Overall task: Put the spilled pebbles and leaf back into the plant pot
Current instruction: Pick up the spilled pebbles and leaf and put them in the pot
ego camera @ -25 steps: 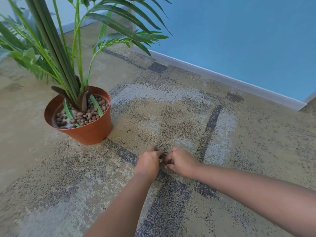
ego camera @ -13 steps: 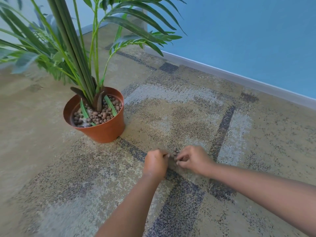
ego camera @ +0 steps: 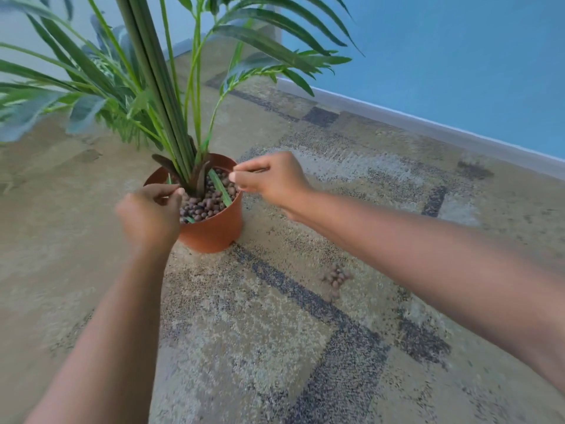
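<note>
1. Floor is a carpet (ego camera: 232, 341), beige-tan and speckled all over.
2. Dark grey bands (ego camera: 305, 298) and small blocks cut across it, so it looks kinda patchwork.
3. Paler whitish patches (ego camera: 336, 163) are mixed in between those.
4. The wall (ego camera: 458, 56) on the right is plain flat blue.
5. A pale grey skirting (ego camera: 428, 125) runs along its bottom edge, right where it meets the carpet.
6. Top left there's a lighter, off-white wall (ego camera: 15, 22), only partly visible.
7. Light is soft and even across the floor.

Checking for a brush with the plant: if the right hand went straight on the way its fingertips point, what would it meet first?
Probably the plant stems rising from the pot: the right hand points left across the rim toward them. Depth is unclear.
</note>
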A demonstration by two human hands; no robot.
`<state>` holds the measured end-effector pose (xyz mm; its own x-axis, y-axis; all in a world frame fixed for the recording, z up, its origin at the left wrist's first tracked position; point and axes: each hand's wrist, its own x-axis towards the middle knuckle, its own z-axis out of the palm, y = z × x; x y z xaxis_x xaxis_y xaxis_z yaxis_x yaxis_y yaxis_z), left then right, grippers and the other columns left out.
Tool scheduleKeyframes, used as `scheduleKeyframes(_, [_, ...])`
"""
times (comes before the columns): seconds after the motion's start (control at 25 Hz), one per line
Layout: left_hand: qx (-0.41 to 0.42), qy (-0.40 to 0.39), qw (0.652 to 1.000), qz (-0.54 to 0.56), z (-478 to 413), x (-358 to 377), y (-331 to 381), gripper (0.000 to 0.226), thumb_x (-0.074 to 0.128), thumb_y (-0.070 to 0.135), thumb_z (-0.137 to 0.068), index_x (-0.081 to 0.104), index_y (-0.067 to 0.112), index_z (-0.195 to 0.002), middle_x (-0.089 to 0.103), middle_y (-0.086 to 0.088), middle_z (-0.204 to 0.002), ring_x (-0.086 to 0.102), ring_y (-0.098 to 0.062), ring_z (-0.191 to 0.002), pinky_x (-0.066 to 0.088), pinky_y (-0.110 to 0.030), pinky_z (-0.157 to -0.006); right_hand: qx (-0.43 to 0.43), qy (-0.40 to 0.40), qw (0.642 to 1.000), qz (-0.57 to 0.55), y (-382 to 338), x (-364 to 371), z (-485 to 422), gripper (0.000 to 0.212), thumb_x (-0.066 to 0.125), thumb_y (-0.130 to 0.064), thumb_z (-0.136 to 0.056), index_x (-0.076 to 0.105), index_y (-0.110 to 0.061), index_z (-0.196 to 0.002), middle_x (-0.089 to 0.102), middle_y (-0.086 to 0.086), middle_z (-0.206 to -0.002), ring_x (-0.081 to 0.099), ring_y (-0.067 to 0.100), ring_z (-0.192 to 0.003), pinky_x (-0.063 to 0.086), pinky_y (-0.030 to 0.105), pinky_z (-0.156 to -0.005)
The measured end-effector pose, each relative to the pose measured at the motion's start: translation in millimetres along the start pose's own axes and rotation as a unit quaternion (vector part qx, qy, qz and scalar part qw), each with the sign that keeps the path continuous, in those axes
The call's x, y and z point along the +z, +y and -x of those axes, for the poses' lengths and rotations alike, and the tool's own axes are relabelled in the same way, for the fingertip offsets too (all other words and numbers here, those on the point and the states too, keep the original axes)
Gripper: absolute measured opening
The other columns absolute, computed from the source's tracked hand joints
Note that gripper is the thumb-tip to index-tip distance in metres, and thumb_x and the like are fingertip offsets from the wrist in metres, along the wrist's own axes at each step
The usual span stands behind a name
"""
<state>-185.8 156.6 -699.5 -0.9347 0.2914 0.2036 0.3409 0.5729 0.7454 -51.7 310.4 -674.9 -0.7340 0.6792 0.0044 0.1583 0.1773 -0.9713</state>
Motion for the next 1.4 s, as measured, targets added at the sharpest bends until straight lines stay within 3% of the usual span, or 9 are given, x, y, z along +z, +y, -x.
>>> scheduleKeyframes(0.2, [-0.030, -0.005, 1.000, -0.009, -7, 8, -5, 0.017, 0.076, 0.026, -0.082, 0.077, 0.012, -0.091, 0.075, -0.008, -0.091, 0.069, -0.019, -0.071, 0.057, -0.031, -0.068, -0.015, -0.045, 0.987, 0.156, 5, 36, -19, 0.017, 0.067, -0.019, -0.092, 0.077, -0.008, -0.101, 0.075, 0.007, -0.107, 0.073, 0.020, -0.085, 0.058, 0.040, -0.085])
scheduleKeyframes(0.32, [-0.015, 0.016, 1.000, 0.009, 13, 15, -11, 0.009, 0.075, 0.025, -0.082, 0.077, 0.020, -0.090, 0.069, 0.001, -0.077, 0.058, 0.000, -0.057, 0.042, -0.015, -0.051, 0.000, -0.004, 0.995, 0.099, 25, 7, -16, 0.018, 0.064, -0.009, -0.092, 0.072, -0.006, -0.108, 0.073, 0.009, -0.112, 0.073, 0.017, -0.088, 0.061, 0.036, -0.080])
scheduleKeyframes(0.52, [0.023, 0.036, 0.997, -0.067, 6, -5, -19, 0.019, 0.067, 0.022, -0.086, 0.075, 0.017, -0.102, 0.074, -0.012, -0.095, 0.065, -0.024, -0.077, 0.051, -0.031, -0.070, 0.094, 0.063, 0.994, -0.004, 79, -66, 4, 0.017, 0.064, -0.004, -0.092, 0.069, 0.001, -0.107, 0.068, 0.018, -0.118, 0.072, 0.020, -0.095, 0.059, 0.033, -0.088])
scheduleKeyframes(0.76, [0.101, 0.072, 0.992, -0.006, 76, 42, 22, 0.016, 0.058, 0.031, -0.087, 0.066, 0.025, -0.100, 0.066, 0.005, -0.099, 0.060, -0.017, -0.091, 0.048, -0.025, -0.082, 0.131, -0.105, 0.923, 0.347, 152, -116, 93, 0.044, 0.063, -0.015, -0.091, 0.056, -0.027, -0.133, 0.055, -0.001, -0.141, 0.058, 0.021, -0.123, 0.044, 0.036, -0.105])
scheduleKeyframes(0.88, [0.144, -0.099, 0.984, 0.014, 162, 103, 48, 0.024, 0.063, 0.029, -0.086, 0.060, 0.031, -0.109, 0.062, 0.012, -0.107, 0.059, -0.007, -0.098, 0.046, -0.021, -0.088, 0.057, -0.217, 0.865, 0.449, 163, -106, 107, 0.070, 0.065, -0.003, -0.084, 0.043, -0.041, -0.140, 0.034, -0.011, -0.153, 0.036, 0.016, -0.136, 0.034, 0.040, -0.114])
scheduleKeyframes(1.04, [0.147, -0.334, 0.931, -0.003, 199, 148, 33, 0.033, 0.055, 0.010, -0.096, 0.058, 0.013, -0.129, 0.069, -0.007, -0.111, 0.067, -0.013, -0.088, 0.052, -0.013, -0.076, 0.055, -0.209, 0.862, 0.458, 166, -97, 108, 0.030, 0.066, -0.006, -0.083, 0.059, -0.033, -0.095, 0.049, 0.000, -0.122, 0.050, 0.011, -0.099, 0.055, 0.032, -0.086])
scheduleKeyframes(1.12, [0.153, -0.368, 0.917, -0.007, 196, 148, 17, 0.035, 0.057, 0.010, -0.095, 0.058, 0.014, -0.130, 0.073, -0.004, -0.099, 0.064, -0.007, -0.069, 0.050, -0.010, -0.053, 0.033, -0.203, 0.866, 0.455, 169, -98, 109, 0.025, 0.062, -0.009, -0.088, 0.063, -0.022, -0.110, 0.051, -0.001, -0.115, 0.050, 0.007, -0.092, 0.055, 0.028, -0.085])
scheduleKeyframes(1.28, [0.236, -0.396, 0.884, -0.079, 208, 147, -5, 0.054, 0.074, 0.020, -0.083, 0.056, 0.014, -0.133, 0.060, -0.002, -0.134, 0.054, -0.019, -0.120, 0.041, -0.029, -0.107, 0.008, -0.198, 0.863, 0.465, 171, -106, 110, 0.027, 0.066, -0.012, -0.089, 0.067, -0.019, -0.115, 0.056, 0.003, -0.119, 0.056, 0.018, -0.106, 0.051, 0.032, -0.096])
scheduleKeyframes(1.4, [0.244, -0.355, 0.900, -0.066, 213, 146, -4, 0.042, 0.075, 0.018, -0.081, 0.066, 0.013, -0.122, 0.065, -0.002, -0.126, 0.055, -0.020, -0.116, 0.041, -0.030, -0.105, 0.021, -0.166, 0.880, 0.444, 171, -113, 115, 0.017, 0.071, -0.014, -0.086, 0.069, -0.020, -0.102, 0.059, 0.002, -0.114, 0.058, 0.018, -0.103, 0.051, 0.036, -0.097])
